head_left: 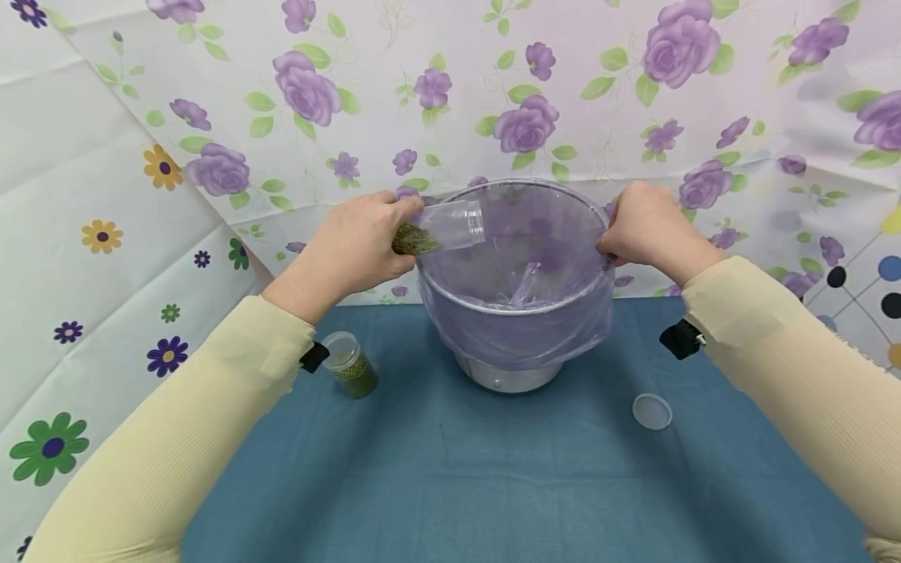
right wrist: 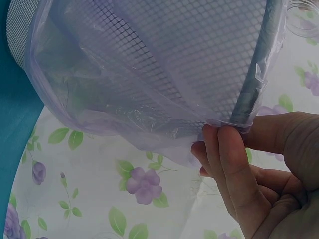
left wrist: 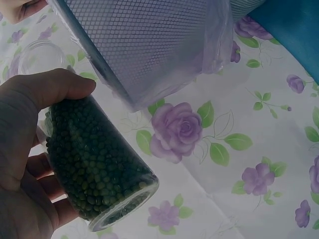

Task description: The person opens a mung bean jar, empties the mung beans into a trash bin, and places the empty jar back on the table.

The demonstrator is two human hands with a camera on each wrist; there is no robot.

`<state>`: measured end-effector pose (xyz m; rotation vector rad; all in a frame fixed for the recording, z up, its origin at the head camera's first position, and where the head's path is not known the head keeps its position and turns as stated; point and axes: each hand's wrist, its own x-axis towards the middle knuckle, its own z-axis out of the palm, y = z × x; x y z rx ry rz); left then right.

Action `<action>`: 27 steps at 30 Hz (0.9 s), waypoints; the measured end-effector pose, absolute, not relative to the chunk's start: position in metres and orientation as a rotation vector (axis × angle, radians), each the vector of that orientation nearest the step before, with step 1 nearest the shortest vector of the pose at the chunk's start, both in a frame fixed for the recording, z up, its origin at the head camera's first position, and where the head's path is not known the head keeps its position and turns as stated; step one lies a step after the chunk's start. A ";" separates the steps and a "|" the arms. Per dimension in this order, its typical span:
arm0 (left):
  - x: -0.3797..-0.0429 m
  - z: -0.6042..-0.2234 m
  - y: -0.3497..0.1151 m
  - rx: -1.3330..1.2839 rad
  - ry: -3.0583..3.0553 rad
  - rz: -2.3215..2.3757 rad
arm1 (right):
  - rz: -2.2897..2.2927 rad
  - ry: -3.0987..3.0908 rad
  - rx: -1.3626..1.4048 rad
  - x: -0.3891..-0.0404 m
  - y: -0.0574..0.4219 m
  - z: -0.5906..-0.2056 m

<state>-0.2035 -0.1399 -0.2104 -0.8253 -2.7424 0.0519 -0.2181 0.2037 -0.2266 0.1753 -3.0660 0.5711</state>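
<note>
My left hand [head_left: 359,241] grips a clear plastic jar [head_left: 454,222] part-filled with small green beans [left wrist: 97,154]. The jar lies nearly on its side, its uncapped mouth over the left part of a mesh trash bin [head_left: 507,378]. Beans sit toward the jar's base; none are seen falling. A thin purple garbage bag [head_left: 517,340] lines the bin and folds down over its rim. At the rim's right side, my right hand [head_left: 649,231] pinches the bag between thumb and fingers, as the right wrist view shows. The bin's bottom is hidden under the bag.
A second jar [head_left: 354,367] of green beans stands on the blue tablecloth [head_left: 436,485], left of the bin. One round translucent lid [head_left: 652,411] lies to the bin's right. Flowered sheeting [head_left: 450,86] rises just behind the bin.
</note>
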 end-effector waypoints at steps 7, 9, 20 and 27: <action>-0.204 -0.210 -0.139 -0.822 -2.729 0.055 | 0.586 -3.068 0.183 -0.218 0.204 -0.226; -0.204 -0.209 -0.139 -0.824 -2.724 0.059 | 0.588 -3.071 0.178 -0.218 0.204 -0.226; -0.203 -0.210 -0.139 -0.821 -2.725 0.098 | 0.555 -3.055 0.170 -0.218 0.202 -0.227; -0.204 -0.210 -0.138 -0.829 -2.703 0.115 | 0.567 -3.056 0.165 -0.217 0.202 -0.226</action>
